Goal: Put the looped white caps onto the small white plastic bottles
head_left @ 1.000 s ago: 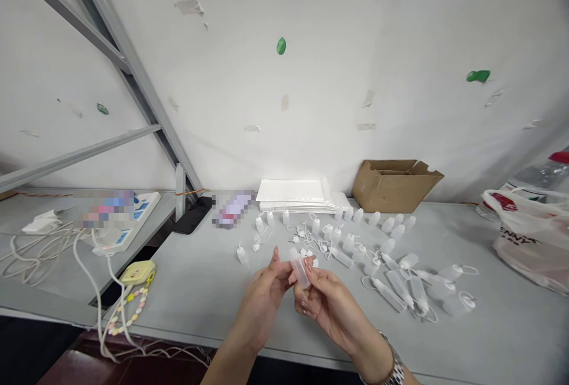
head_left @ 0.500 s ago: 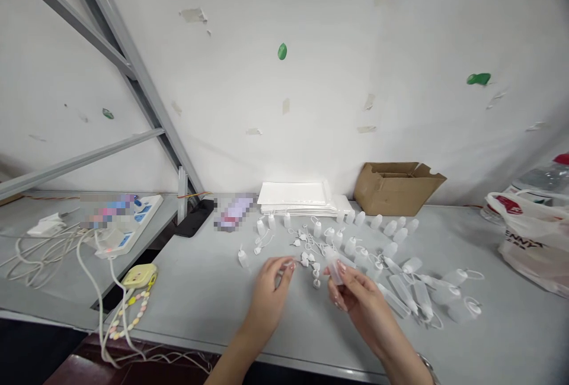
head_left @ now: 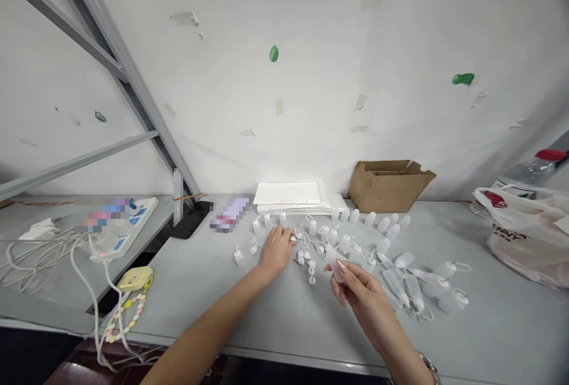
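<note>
My right hand holds a small translucent squeeze bottle between thumb and fingers, mouth end up and tilted slightly left. My left hand reaches over the table, fingertips closed at a small white cap; the hand's back hides part of the grip. Between the hands lie several loose white caps, some with thin loops. More white caps lie nearer me. Behind stand several small capped bottles. To the right of my right hand, several longer bottles lie on their sides.
A stack of white flat packets and an open cardboard box stand against the wall. At the right is a plastic bag by a red-capped bottle. On the left are a phone, power strip, cables and a yellow case.
My left hand has moved forward from the front of the caps to the cap near the back. My right hand keeps holding the bottle in nearly the same place. The view has shifted slightly.
</note>
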{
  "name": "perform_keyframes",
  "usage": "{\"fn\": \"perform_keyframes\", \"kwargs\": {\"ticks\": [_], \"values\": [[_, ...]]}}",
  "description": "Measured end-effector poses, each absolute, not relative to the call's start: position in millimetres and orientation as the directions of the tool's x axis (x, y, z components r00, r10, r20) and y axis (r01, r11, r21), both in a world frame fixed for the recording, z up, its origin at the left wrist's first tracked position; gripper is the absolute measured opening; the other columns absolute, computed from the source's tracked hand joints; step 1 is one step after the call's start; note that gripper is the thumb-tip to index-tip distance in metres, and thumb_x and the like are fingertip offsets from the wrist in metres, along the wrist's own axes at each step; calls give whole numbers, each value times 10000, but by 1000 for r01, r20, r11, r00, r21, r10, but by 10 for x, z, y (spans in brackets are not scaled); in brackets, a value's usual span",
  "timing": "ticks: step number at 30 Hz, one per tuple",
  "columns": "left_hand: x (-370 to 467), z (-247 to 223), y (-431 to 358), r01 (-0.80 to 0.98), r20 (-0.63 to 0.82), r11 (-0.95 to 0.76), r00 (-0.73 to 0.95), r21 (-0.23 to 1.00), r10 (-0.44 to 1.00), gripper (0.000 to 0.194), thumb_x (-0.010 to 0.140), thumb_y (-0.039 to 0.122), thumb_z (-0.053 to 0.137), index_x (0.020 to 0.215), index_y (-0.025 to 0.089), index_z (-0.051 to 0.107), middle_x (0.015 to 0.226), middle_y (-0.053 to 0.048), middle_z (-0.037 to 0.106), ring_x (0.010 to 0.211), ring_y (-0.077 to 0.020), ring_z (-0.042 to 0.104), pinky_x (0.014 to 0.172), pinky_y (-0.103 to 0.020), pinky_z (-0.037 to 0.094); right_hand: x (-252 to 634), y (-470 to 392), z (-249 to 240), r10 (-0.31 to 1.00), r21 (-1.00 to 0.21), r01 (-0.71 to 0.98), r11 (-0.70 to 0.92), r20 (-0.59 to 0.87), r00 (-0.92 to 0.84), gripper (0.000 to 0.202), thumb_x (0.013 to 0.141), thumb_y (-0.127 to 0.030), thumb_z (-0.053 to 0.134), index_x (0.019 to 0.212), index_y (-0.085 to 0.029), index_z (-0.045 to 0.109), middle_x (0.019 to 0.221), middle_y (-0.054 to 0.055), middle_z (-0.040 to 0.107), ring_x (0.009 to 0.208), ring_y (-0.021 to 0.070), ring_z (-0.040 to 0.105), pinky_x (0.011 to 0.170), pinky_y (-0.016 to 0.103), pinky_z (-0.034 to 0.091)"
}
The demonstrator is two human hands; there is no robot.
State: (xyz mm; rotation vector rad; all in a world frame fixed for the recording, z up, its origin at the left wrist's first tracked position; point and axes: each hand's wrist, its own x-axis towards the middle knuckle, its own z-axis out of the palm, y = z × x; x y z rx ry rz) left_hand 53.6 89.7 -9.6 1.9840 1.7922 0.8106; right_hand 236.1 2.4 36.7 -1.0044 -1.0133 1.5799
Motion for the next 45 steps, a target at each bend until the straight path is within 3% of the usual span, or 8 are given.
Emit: {"fn": "perform_keyframes", "kwargs": {"ticks": [9,14,16,25,35,38,42,45], "values": [[396,23,717,562,179,-111,-66,819,982,83,783,191,544,815,205,619,916,-71,659,969,-257,586,888,-425,427,2358,54,307,976,-959,-240,-148,-103,-193,338,795,-509,600,764,-180,670,535,-33,489,515,109,395,522,247,329],[417,239,330,308,106,-100,-3,946,994,183,757,255,591,926,193,624,863,-53,727,834,-200,675,767,-318,525,2313,64,281,986,-991,-121,-57,-36,-165,284,706,-461,703,796,-192,705,594,-14,539,567,130,460,558,255,388],[445,308,181,58,20,-20,4,998,1000,150,695,243,662,836,194,672,875,-48,738,831,-199,674,784,-309,525,2279,59,265,990,-996,-82,-33,-21,-142,293,692,-444,713,868,-210,713,665,3,582,609,148,493,593,272,419],[466,437,-3,53,-3,7,-70,999,998,134,658,289,735,782,246,760,871,-34,748,894,-220,646,814,-289,498,2241,-37,221,975,-970,147,196,176,-137,207,801,-376,616,952,-259,697,863,48,638,763,202,569,720,323,476],[589,324,-84,-414,-231,183,-70,892,970,260,637,402,752,799,199,756,920,-73,745,1022,-247,608,985,-377,390,2113,-124,238,891,-867,205,454,436,-129,212,837,-246,595,1034,-241,673,764,23,612,678,159,545,641,259,465],[600,299,-102,-374,-198,145,-108,916,974,282,654,415,736,820,188,757,890,-81,745,1023,-263,605,1000,-404,368,2072,-132,253,933,-918,174,357,343,-109,182,823,-314,611,960,-218,683,733,21,590,673,163,527,635,267,439],[592,240,-93,-308,-98,43,-165,950,981,251,683,406,706,811,196,757,961,-80,728,1080,-281,568,986,-412,386,2012,-105,288,967,-999,7,-45,-45,-249,366,798,-533,570,779,-173,630,516,-34,482,482,118,416,499,252,348],[575,221,-78,-248,-25,-32,-222,968,975,198,675,369,709,769,202,759,969,-83,725,1168,-295,507,981,-406,403,1973,-74,311,875,-926,-162,-341,-249,-415,493,801,-641,472,658,-175,548,376,-88,350,363,70,249,418,233,232]]}}
